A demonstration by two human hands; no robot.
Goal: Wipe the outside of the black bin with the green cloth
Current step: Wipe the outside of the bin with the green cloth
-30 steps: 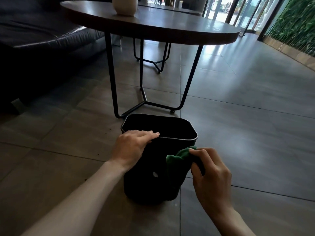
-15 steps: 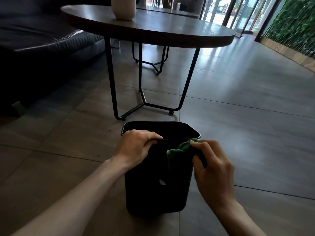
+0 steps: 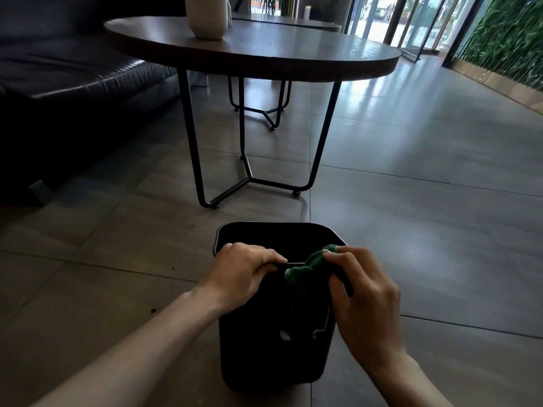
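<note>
Light source: daylight from the glass doors (image 3: 390, 22) at the upper right of the frame.
Glare: pale sheen on the floor tiles (image 3: 411, 160) and the round table (image 3: 308, 51) top.
Dim zones: the sofa (image 3: 64, 83) at upper left is nearly black; the black bin (image 3: 258, 342) at lower centre loses surface detail.
Distortion: wide-angle bending; the door frames lean at the upper right edge.
Sharpness: soft overall, forearms slightly smeared along the bottom edge.

A pale vase (image 3: 207, 17) stands on the round table (image 3: 293, 54) beside a sofa (image 3: 73, 77).
</note>
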